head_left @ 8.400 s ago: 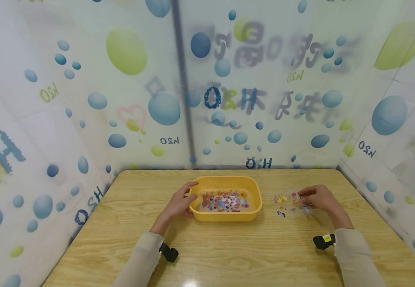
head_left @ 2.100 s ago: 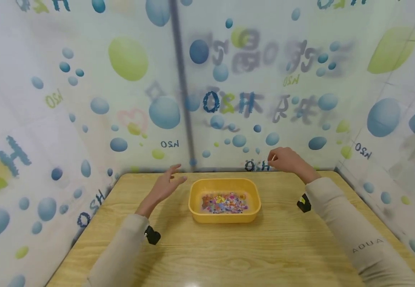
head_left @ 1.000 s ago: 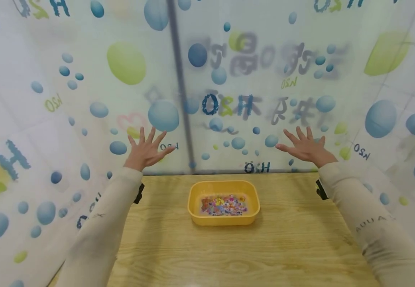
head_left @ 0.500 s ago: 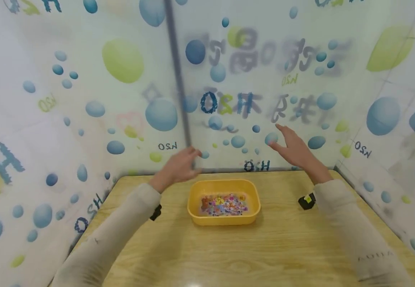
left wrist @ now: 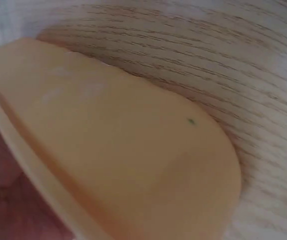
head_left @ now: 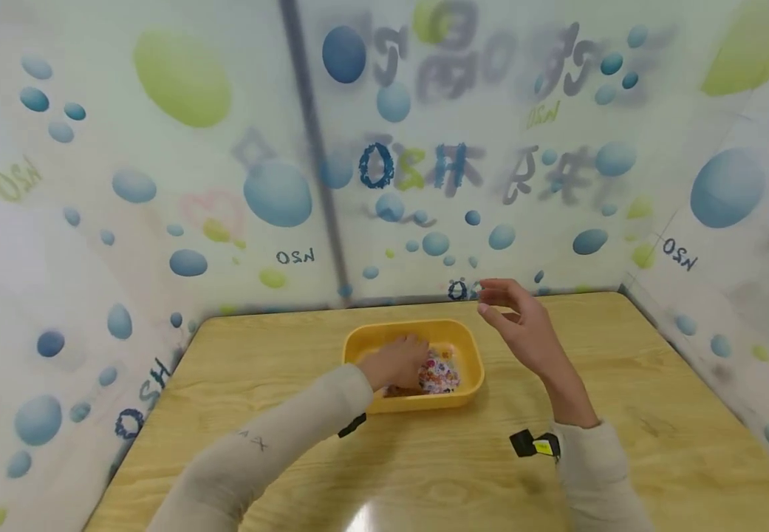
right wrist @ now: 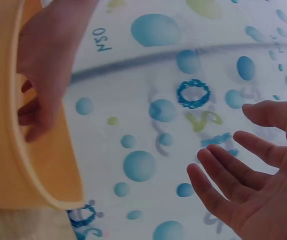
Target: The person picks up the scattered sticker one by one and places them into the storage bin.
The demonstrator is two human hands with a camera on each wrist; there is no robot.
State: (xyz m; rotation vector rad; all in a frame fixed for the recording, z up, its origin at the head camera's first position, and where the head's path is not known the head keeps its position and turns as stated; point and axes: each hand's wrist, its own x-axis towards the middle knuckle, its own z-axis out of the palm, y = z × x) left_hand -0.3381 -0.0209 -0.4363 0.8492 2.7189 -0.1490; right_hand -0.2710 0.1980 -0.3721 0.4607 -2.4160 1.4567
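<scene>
In the head view a yellow plastic basin (head_left: 467, 362) stands on the table, with a pile of small colourful stickers (head_left: 439, 375) on its floor. My left hand (head_left: 397, 362) reaches down into the basin, over the left part of the pile. The right wrist view shows the fingers of that left hand (right wrist: 46, 75) loosely bent below the rim, and no sticker is seen between them. Right of the basin, my right hand (head_left: 520, 325) hovers above the table, thumb and fingers apart, holding nothing. The left wrist view shows mostly the basin's outer wall (left wrist: 133, 135).
The wood-grain table (head_left: 450, 473) runs back to a curtain (head_left: 424, 185) printed with blue and green bubbles, which also closes both sides. A black wrist camera (head_left: 524, 443) sits at the right sleeve.
Earlier my right hand was at loose stickers beside the basin; those are gone from the table. Both hands then rose and spread. Now my left hand has come down into the basin; the right has lowered.
</scene>
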